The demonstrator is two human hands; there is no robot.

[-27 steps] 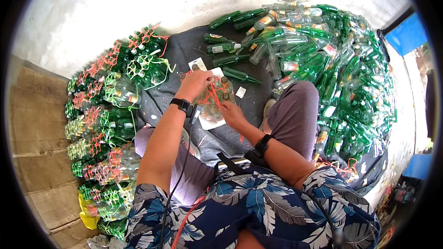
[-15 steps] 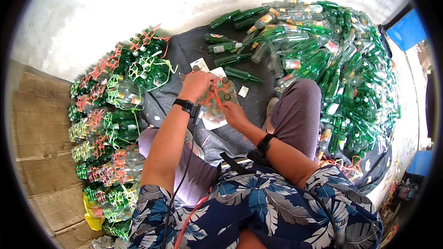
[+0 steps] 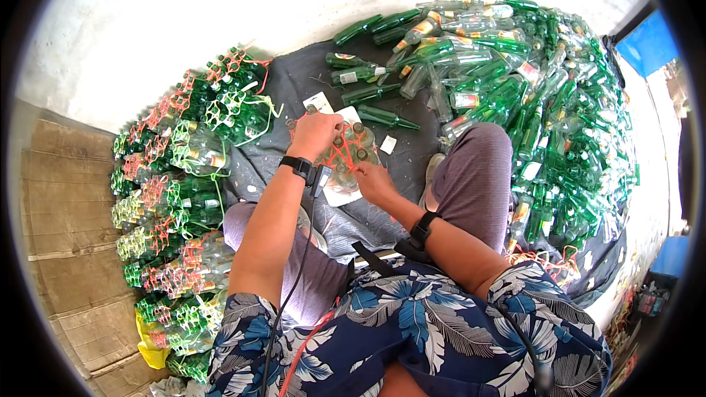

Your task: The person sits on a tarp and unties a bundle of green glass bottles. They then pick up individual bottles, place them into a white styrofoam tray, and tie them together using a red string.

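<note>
Mid-frame, clear glass bottles [image 3: 341,179] stand with red strap [image 3: 340,154] laced around some necks. The right hand [image 3: 375,181] pinches the strap; the left hand [image 3: 316,134] curls over it, grip hidden. Netted bundles [image 3: 197,154] fill the left; unlaced bottles [image 3: 491,109] heap at right. Dark sheeting [image 3: 294,77] meets a white wall [image 3: 220,0].

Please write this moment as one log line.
Left hand: at red strap over upright bottles | Right hand: pinching red strap | Nearby: strapped bottles at left, loose bottle pile at right

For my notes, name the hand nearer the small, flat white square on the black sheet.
Right hand, below the square in view; left hand, farther off, to its left.
</note>
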